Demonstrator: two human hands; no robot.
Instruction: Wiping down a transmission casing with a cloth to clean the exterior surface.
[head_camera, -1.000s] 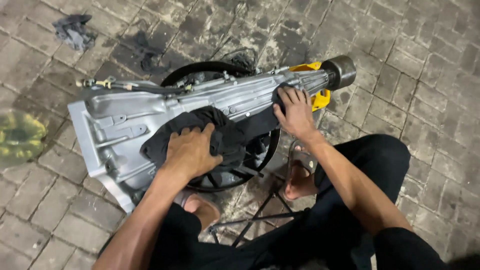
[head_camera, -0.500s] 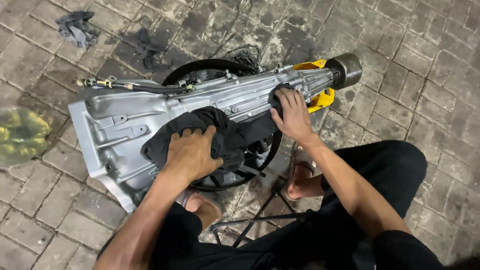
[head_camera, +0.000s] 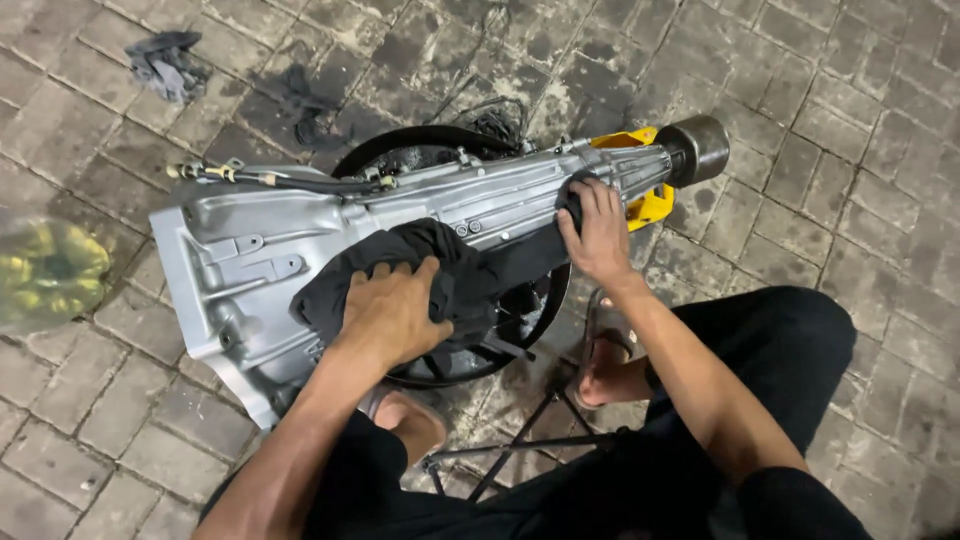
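Observation:
A silver metal gearbox housing (head_camera: 240, 260) lies on its side across a black tyre (head_camera: 420, 145), its dark round shaft end (head_camera: 697, 147) pointing right. A black cloth (head_camera: 470, 270) is draped over its middle. My left hand (head_camera: 392, 310) presses down on the cloth's left part, fingers bent over the fabric. My right hand (head_camera: 597, 232) lies on the housing's narrow neck, fingers on a dark end of the cloth. A cable with fittings (head_camera: 260, 178) runs along the housing's far edge. A yellow part (head_camera: 648, 205) shows under the neck.
I sit on a low stool with thin metal legs (head_camera: 520, 445), sandalled feet (head_camera: 600, 360) on brick paving. A grey rag (head_camera: 165, 65) lies far left, another dark rag (head_camera: 300, 110) near it. A bag of yellow-green items (head_camera: 45, 270) sits at the left edge.
The view has shifted slightly. My right hand has slid a little along the neck; my left hand stays pressed on the cloth.

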